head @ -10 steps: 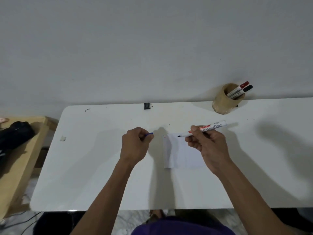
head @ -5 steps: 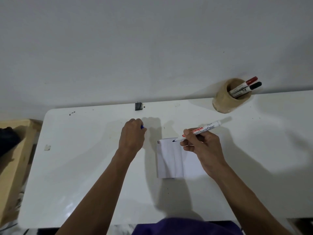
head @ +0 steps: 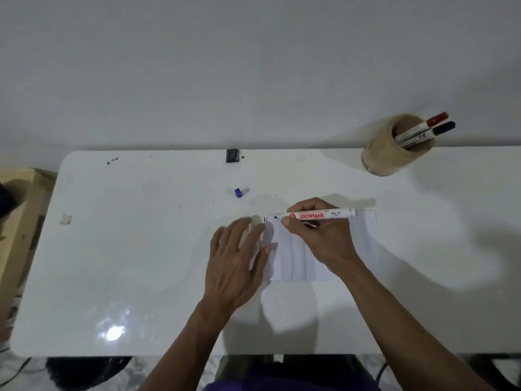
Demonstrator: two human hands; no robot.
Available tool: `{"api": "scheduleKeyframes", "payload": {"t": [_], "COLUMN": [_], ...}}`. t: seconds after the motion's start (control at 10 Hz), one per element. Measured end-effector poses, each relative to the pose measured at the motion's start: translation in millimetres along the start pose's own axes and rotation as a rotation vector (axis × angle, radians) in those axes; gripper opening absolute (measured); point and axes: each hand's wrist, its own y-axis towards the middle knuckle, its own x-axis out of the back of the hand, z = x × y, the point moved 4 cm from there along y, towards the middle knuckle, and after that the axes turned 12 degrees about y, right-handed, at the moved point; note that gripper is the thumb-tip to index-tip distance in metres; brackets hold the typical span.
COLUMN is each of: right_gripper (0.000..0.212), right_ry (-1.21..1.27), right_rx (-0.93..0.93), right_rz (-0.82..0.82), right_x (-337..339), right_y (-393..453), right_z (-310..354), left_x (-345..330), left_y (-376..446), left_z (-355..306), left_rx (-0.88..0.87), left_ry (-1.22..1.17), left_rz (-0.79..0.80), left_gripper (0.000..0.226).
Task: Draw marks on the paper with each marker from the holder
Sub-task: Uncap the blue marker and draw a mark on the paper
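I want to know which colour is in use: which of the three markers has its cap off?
The marker in the right hand, labelled Snowman; the red-capped and black-capped ones stand in the holder.

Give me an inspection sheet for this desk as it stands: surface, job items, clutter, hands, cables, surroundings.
Surface: white table, glossy, with a light glare near its front left.
Job's things: paper flat with fold creases; Snowman marker uncapped, tip at the paper's top left corner near small dark marks; blue cap lying apart on the table; holder at back right with a red-capped marker and a black-capped marker.
Clutter: small black object at the back edge; dark specks; a pale scrap at left.
Hands: right hand has its grip on the Snowman marker; left hand open, flat at the paper's left edge.
Cables: nothing clearly seen.
Surroundings: plain wall; wooden furniture at left.
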Motion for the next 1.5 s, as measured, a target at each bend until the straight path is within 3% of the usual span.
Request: {"api": "scheduleKeyframes", "payload": {"t": [0.3,0.5,1.5], "right_gripper": [0.015,0.017,0.022], "right_ry": [-0.195,-0.191,-0.279], "right_rx": [0.128,0.149,0.132], "right_rz": [0.025,-0.012,0.006], "right_x": [-10.5,-7.8,-7.7], "right_y": [15.3,19.0,23.0], "right_z": [-17.7,-26.7,-29.8], "left_x": [-19.0,-22.8,-26.1], "left_y": [-7.9,-6.7,-6.4], "left_z": [3.2,4.5,4.8], "left_rx": [-0.066,-0.059,-0.057], "left_ry": [0.147,0.139,0.145], "left_rz": [0.008,-0.049,-0.114], "left_gripper": [0.045,0.045,0.048]}}
